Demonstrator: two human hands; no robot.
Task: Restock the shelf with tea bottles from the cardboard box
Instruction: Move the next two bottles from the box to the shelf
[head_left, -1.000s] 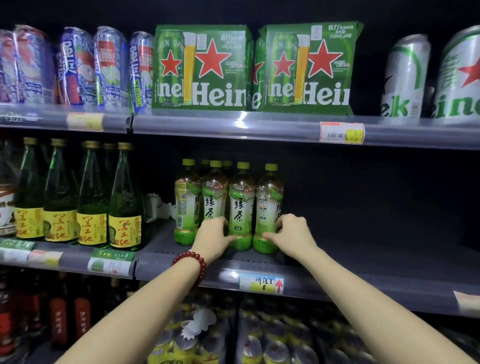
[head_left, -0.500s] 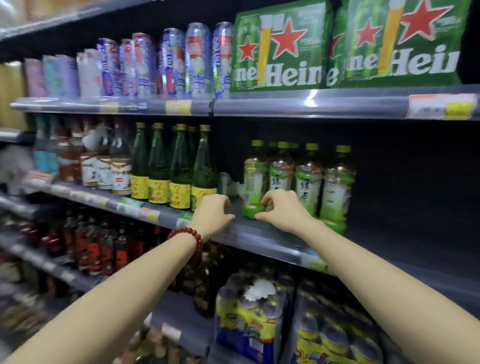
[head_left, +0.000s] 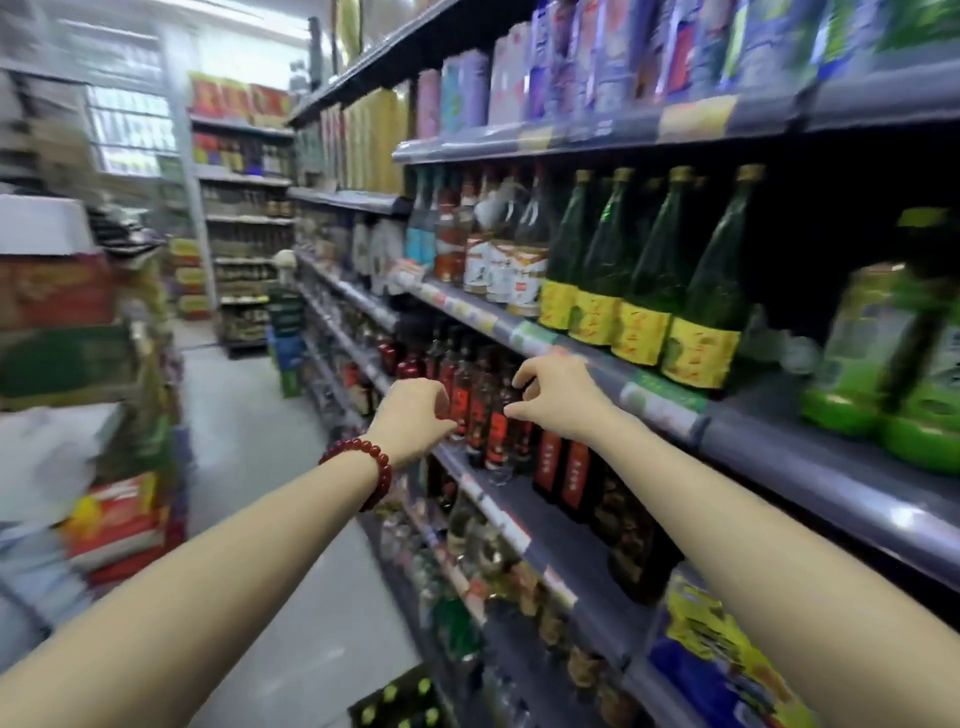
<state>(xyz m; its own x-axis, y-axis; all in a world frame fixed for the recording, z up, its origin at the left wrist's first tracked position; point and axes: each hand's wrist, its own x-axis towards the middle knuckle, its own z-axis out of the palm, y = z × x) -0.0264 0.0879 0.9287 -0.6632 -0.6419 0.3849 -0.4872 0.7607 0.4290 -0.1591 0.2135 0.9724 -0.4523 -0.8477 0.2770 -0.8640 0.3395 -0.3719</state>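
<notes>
Left hand (head_left: 413, 415) and right hand (head_left: 558, 396) empty, fingers curled — blurred green plastic tea bottles (head_left: 893, 358) right

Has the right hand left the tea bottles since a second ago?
Yes. The right hand has pulled left along the shelf, away from the tea bottles, and is now past the green glass bottles, empty with fingers curled.

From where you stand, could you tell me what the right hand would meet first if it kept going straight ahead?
Probably the red-labelled bottles just beyond the right hand, though blur leaves depth uncertain.
</notes>
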